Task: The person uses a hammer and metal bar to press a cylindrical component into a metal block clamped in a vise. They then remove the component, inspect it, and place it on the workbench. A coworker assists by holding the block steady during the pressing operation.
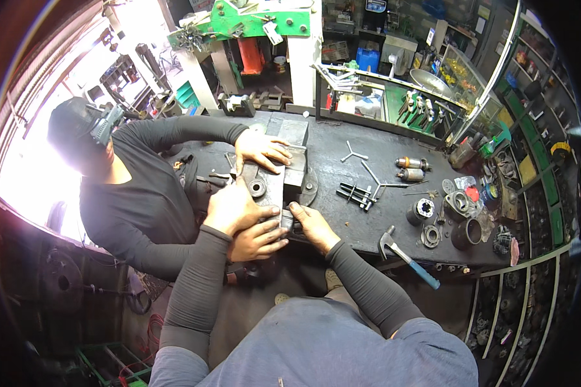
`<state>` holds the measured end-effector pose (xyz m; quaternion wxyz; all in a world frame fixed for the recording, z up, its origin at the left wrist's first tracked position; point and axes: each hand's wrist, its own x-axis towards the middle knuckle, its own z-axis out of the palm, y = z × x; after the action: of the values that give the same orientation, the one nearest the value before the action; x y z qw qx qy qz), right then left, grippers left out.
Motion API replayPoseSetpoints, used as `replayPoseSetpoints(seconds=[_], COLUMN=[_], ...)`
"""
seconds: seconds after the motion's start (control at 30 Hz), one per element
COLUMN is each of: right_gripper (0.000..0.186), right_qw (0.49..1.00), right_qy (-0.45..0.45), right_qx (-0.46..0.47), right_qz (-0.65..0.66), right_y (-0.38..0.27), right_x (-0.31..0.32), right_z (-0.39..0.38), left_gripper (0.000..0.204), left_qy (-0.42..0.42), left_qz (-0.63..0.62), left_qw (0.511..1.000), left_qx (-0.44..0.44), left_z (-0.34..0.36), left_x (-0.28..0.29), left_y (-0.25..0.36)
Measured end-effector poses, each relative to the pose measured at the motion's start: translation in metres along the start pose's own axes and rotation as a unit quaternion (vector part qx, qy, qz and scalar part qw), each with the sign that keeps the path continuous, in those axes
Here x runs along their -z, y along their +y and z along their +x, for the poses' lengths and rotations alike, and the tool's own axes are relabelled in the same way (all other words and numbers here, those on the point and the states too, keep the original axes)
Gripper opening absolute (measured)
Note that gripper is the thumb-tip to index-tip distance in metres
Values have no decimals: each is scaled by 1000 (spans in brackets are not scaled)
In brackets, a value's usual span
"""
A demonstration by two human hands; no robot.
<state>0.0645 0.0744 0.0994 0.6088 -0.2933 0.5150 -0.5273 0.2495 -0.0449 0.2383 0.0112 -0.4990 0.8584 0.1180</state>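
A bench vise stands at the bench's front edge, with a flat metal part along its left side. On that part sits a round metal collar. My left hand grips the part's near left side, index finger beside the collar and thumb stretched rightward. My right hand is closed at the vise's near end, thumb on top; its other fingers and what they hold are hidden. A co-worker's hand lies on the part's far end, and their other hand lies just below my left.
The co-worker leans in from the left. On the bench to the right are a puller, two cylindrical parts, a hollow housing and a blue-handled hammer overhanging the front edge. A green press frame stands behind.
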Motion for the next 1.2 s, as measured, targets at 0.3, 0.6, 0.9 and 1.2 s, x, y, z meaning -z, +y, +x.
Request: replayPoseSetpoints(seconds=[0.3,0.6,0.9,1.2], right_gripper=[61,48,44,35], right_qw=[914,888,860,822], right_qy=[17,79,105,273], right_qx=[117,63,94,110], right_qz=[-387,-448,-490,-487], right_y=[1,19,14,-16], right_x=[101,224,277,287], right_z=[-70,-123,-103,-9], left_gripper=[106,39,34,70], left_qy=[51,160,132,96], left_qz=[-131,-85,-119,-155], left_qw=[989,982,973,979], left_qx=[-38,48,149,97], left_z=[-8,-7,2,-8], left_x=[-4,-7,-7,-18], left_y=[-22,32,39,44])
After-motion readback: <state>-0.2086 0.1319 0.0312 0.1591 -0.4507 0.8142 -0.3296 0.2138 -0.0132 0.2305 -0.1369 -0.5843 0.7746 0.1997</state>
